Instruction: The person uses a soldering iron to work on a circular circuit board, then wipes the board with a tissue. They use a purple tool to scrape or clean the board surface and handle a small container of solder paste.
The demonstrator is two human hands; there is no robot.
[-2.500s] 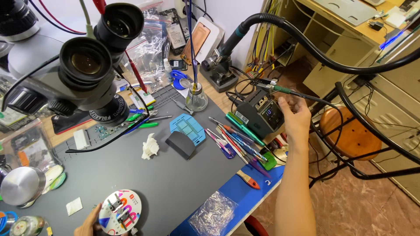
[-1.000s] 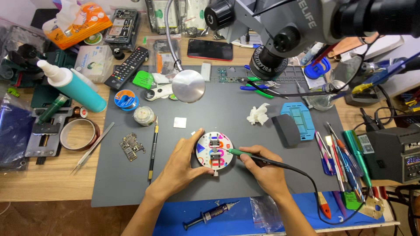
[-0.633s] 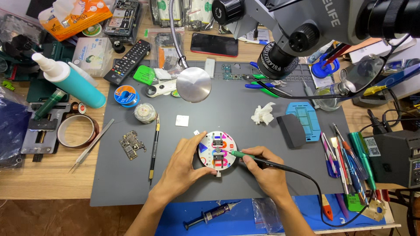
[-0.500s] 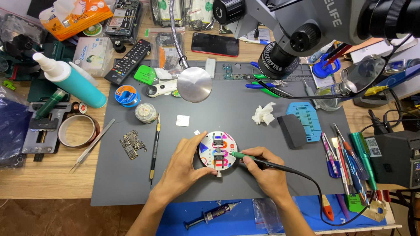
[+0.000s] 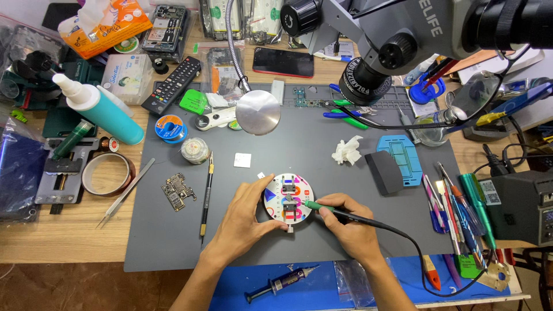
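Landmark: grey mat (image 5: 288, 144) on bench.
- Orange-white tissue pack (image 5: 103, 26): beyond mat's far-left corner, soft, crumpled.
- White box (image 5: 128, 78): just off mat's left far edge, squarish, pale label.
- Dark phone screen (image 5: 283, 61): past far edge, flat, red rim, unlit.
- Clear bagged parts (image 5: 242, 14): farther back, upright.
- Black station (image 5: 527, 207): right of mat, small square label (image 5: 491, 193) beside it.
- Clear plastic bag (image 5: 351, 279): below mat's near edge, on blue pad.
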